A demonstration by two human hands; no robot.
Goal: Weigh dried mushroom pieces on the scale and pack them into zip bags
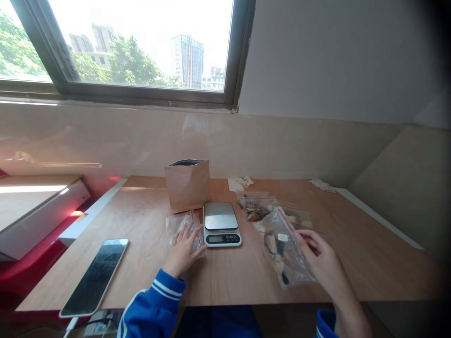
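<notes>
My right hand (319, 253) pinches the edge of a clear zip bag (282, 251) with a red seal strip and a small white label. Dark and tan dried pieces show inside the bag, which tilts above the table's right half. My left hand (185, 249) lies with fingers spread over a flat clear zip bag (176, 223), left of a kitchen scale (221, 217). The scale's steel plate is bare, and I cannot read its display. Behind the scale's left side stands a brown kraft paper pouch (188, 185), its top open.
More clear bags of dried pieces (255, 206) lie right of the scale. A phone (97, 277) with a white cable rests at the table's left front. Crumpled paper scraps (244, 181) lie by the wall, below a window (148, 47).
</notes>
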